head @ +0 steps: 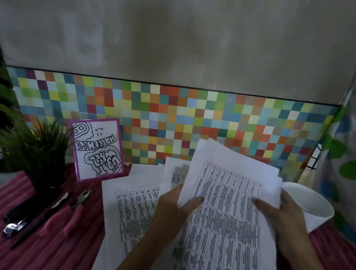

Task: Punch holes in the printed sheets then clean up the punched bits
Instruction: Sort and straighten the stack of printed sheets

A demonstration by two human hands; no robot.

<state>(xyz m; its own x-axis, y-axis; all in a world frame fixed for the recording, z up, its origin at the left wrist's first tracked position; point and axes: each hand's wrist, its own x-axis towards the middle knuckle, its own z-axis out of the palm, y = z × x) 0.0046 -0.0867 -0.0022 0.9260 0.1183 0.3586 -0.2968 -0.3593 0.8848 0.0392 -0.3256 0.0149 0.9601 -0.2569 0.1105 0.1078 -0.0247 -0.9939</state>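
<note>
we hold the printed sheets in both hands — long axis running away from us, tilted right. left hand and right hand each pinch a side edge.

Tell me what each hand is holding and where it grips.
Both hold the same stack of white printed sheets: the left hand pinches its left edge, the right hand grips its right edge.

You see two hands: left hand, right hand. Printed sheets: several, overlapping, exact count unclear. One white bowl. One framed drawing. One potted plant. One hole punch. One pen.
</note>
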